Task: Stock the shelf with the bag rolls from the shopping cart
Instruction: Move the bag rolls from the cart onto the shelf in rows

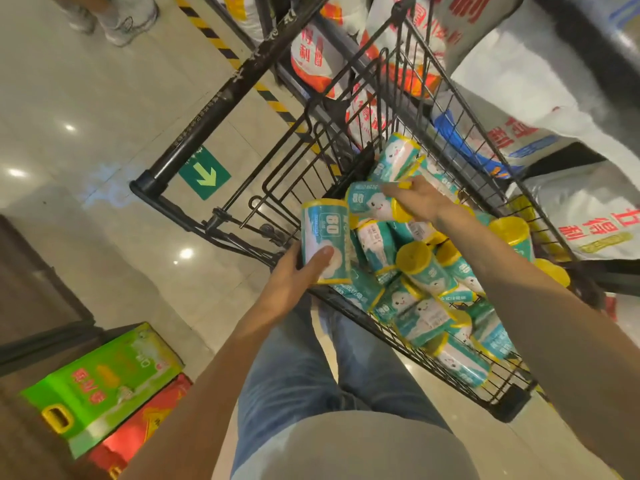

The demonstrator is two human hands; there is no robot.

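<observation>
From the head view I look down into the cart [349, 109], its wire basket running from near right to far centre. My left hand [294, 275] wraps a roll [325, 241] around its lower part, thumb across the front; that roll stands roughly upright, long axis running near to far, yellow end cap away from me, just over the cart's left rim. My right hand [419, 199] reaches further in, and its fingers curl over a second roll [372, 202] that lies crosswise, long axis left to right, on top of the pile [433, 306]. So both grips are closed, each on its own roll.

The rest of the rolls lie jumbled in the basket, pointing every way, some showing yellow ends upward. I judge them light, firm cylinders with slick printed film, so a wrap round the middle of the barrel should hold better than a pinch at the caps; squeezing hard could dent them, and the film may slide.

To the right and far side, shelving holds big white sacks [588, 216] with red print. No shelf space for the rolls shows here. A green carton [104, 382] sits on the floor near left.
</observation>
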